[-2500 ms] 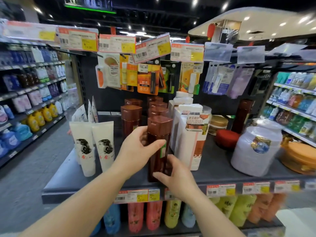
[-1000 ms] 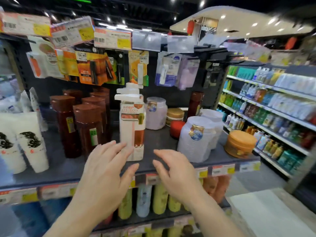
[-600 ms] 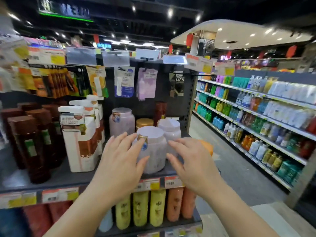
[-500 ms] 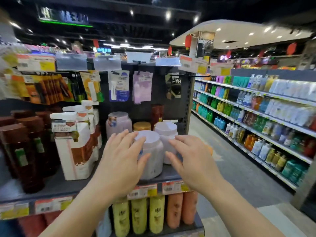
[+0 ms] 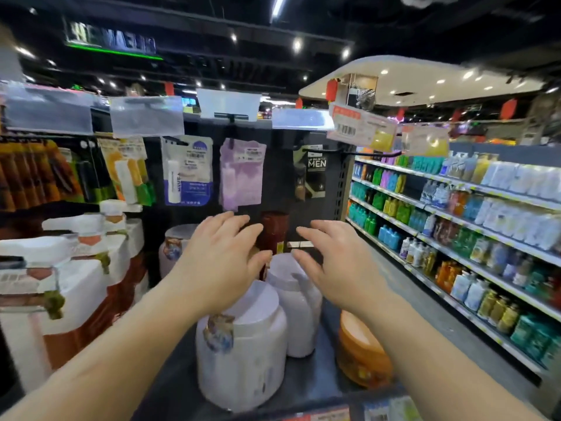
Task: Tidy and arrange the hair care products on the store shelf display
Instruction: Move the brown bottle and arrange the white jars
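Above the shelf (image 5: pixel 170 387), left hand (image 5: pixel 220 262) and right hand (image 5: pixel 337 262) hover spread, holding nothing, over two white jars (image 5: pixel 243 344) near its front edge. An orange jar (image 5: pixel 361 354) sits by the right edge, pump bottles (image 5: pixel 69 299) at the left; a stocked aisle (image 5: pixel 485 232) runs right.

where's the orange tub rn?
Head view, lower right: the orange tub sits tilted on the dark shelf near its right end, beside the two white jars, below the right hand.
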{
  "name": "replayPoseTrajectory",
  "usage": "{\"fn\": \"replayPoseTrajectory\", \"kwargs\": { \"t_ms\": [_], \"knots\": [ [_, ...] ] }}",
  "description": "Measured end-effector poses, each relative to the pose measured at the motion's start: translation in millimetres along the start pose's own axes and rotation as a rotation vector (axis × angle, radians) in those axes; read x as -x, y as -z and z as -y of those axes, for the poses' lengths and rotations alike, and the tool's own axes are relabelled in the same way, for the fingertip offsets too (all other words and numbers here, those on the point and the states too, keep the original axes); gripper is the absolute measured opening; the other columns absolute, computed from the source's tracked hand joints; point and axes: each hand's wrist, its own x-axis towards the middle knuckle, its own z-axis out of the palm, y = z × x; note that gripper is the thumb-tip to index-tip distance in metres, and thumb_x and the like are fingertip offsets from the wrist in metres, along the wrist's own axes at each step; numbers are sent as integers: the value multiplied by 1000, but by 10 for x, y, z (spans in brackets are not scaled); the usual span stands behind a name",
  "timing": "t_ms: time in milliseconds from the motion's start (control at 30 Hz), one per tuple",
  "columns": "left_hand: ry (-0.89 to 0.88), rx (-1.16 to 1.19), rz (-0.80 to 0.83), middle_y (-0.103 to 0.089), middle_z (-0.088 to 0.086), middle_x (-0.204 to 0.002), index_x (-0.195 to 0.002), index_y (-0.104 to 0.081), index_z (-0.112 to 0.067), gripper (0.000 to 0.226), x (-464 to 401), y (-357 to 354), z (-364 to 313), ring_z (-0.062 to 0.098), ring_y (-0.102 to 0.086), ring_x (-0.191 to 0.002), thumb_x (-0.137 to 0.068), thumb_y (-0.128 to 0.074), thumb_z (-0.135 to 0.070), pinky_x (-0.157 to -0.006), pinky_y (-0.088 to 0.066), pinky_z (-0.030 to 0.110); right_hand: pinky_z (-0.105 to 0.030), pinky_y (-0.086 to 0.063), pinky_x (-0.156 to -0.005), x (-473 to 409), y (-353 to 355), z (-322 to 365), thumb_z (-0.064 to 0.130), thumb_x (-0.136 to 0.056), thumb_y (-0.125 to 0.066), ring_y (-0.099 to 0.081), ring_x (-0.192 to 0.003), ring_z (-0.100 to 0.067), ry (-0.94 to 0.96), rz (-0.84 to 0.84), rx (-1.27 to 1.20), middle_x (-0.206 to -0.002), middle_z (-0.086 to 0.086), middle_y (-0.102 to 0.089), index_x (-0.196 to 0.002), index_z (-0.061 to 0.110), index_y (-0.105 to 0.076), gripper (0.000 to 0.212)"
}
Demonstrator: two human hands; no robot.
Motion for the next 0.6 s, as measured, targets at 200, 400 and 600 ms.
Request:
{"fn": "replayPoseTrajectory", "kwargs": {
  "t_ms": [200, 400, 600],
  "knots": [
    [28, -3, 110, -30, -6, -153, -146, -28, -32, 57, -311, -149, 43, 17, -19, -143, -95, -32, -56, -117, -14, 36, -35, -35, -106, -411, -138, -225, 48, -92, -54, -41, -131, -22, 29, 56, 10, -139, 0, -52, -135, 28, -53, 47],
    [36, -55, 154, -32, -6, -152, -146, -30, -32, 57, -487, -214, -21, 15, -23, -142, -95, -34, -56, -116, -16, 34, -38, -34, -109, -827, -382, -497, 55, -90, -53, -35, -134, -22, 66, 203, -30, -142, 2, -47, -142, 30, -41, 59],
    [98, -100, 109, -40, -2, -149, -144, -38, -28, 62, -600, -264, -90, 19, -31, -139, -92, -27, -60, -115, -21, 35, -40, -38, -106, -1078, -665, -676, 62, -81, -60, -39, -129, -24, 101, 313, -197, -137, 0, -50, -144, 31, -36, 74]
  ]
}}
